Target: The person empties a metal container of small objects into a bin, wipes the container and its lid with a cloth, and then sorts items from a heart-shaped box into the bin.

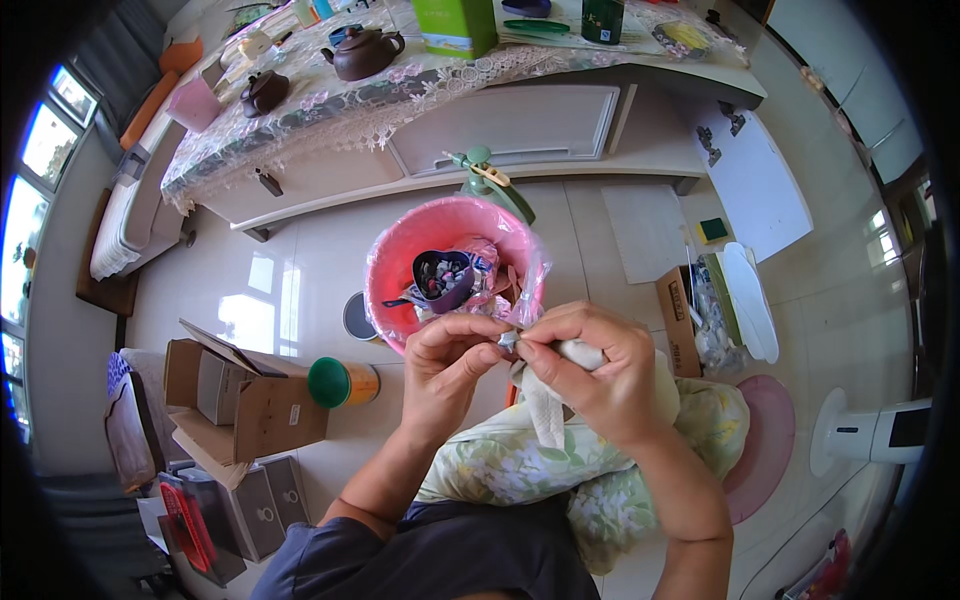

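Observation:
Both hands meet above my lap, near the front rim of a pink bin (379, 225). Between their fingertips is a small grey star-shaped piece (508, 342). My left hand (459, 358) pinches it from the left, thumb and forefinger closed on it. From the other side, the thumb and forefinger of my right hand (589, 360) touch it, while a white cloth (544, 409) hangs from that palm. Inside the plastic-lined bin, a dark purple heart-shaped container (454, 300) holds several small grey and pale pieces and rests on crumpled wrappers.
A green spray bottle (480, 176) stands behind the bin. To the left are an open cardboard box (277, 420) and a green-topped can (330, 382). A lace-covered cabinet (435, 97) bears teapots; its right door (757, 187) hangs open. Another cardboard box (679, 322) stands right.

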